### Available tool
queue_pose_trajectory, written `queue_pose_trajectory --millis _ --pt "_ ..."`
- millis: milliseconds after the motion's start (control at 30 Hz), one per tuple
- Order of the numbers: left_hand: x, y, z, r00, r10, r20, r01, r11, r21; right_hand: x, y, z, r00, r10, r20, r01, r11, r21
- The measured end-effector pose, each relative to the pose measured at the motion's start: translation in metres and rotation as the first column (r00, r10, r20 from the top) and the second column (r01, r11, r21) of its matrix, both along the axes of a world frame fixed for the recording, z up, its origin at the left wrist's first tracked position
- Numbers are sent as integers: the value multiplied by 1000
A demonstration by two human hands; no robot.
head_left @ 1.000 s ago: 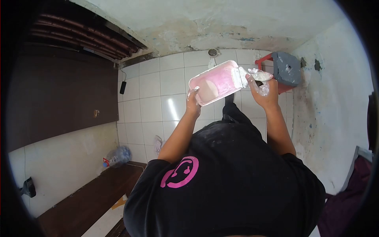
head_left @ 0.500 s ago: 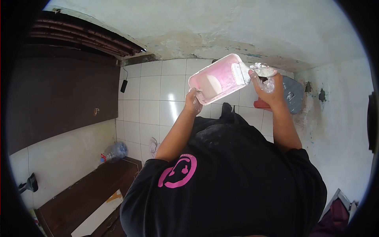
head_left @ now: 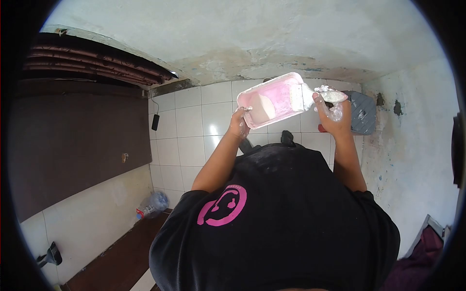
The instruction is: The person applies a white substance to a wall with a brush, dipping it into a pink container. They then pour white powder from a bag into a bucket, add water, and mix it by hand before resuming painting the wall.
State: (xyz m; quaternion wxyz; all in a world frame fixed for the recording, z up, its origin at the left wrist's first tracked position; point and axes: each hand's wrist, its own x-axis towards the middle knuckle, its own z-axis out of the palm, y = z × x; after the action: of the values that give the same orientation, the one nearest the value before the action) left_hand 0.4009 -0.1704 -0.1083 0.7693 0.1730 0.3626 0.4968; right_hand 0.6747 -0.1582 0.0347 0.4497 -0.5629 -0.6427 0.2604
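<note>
My left hand point(head_left: 239, 124) grips the near left corner of a pink plastic tray point(head_left: 279, 120), thumb over the rim. White paint point(head_left: 262, 108) is pooled at the tray's left end, and a thin pinkish-white film coats the rest. In my right hand point(head_left: 336, 116) is a wide paintbrush point(head_left: 302, 97), its handle caked with white. The brush head overlaps the tray's right end, lying across the rim in this view. White smears cover the fingers and thumb of my right hand.
A stained, patchy wall point(head_left: 272, 53) rises ahead. A grey, paint-spotted container point(head_left: 363, 114) stands at right on the white tiled floor point(head_left: 189, 128). At left are a dark brown panel point(head_left: 82, 140), a black power strip point(head_left: 155, 122) and a plastic bottle point(head_left: 154, 203).
My head view has tilted slightly. The tray and brush appear a little lower and farther right, with both hands keeping their holds.
</note>
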Motion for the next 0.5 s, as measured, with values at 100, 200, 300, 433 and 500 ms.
queue_pose_trajectory --millis 100,200,300,433,500 --pt "2 0 3 999 8 -54 -10 999 -48 -3 -2 2 999 -40 -37 37 996 -77" --pt "-2 4 5 1000 8 -7 -8 1000 -4 -8 1 7 1000 -8 -3 8 999 -41" --pt "-5 7 -2 995 21 -100 -10 995 104 -10 2 8 999 22 28 -21 1000 -22" --pt "-6 9 14 999 16 -39 -13 997 71 -12 6 8 1000 7 -6 -7 1000 -4" --pt "-6 10 18 997 10 -73 -4 997 79 -13 9 7 1000 21 -15 -21 1000 -10"
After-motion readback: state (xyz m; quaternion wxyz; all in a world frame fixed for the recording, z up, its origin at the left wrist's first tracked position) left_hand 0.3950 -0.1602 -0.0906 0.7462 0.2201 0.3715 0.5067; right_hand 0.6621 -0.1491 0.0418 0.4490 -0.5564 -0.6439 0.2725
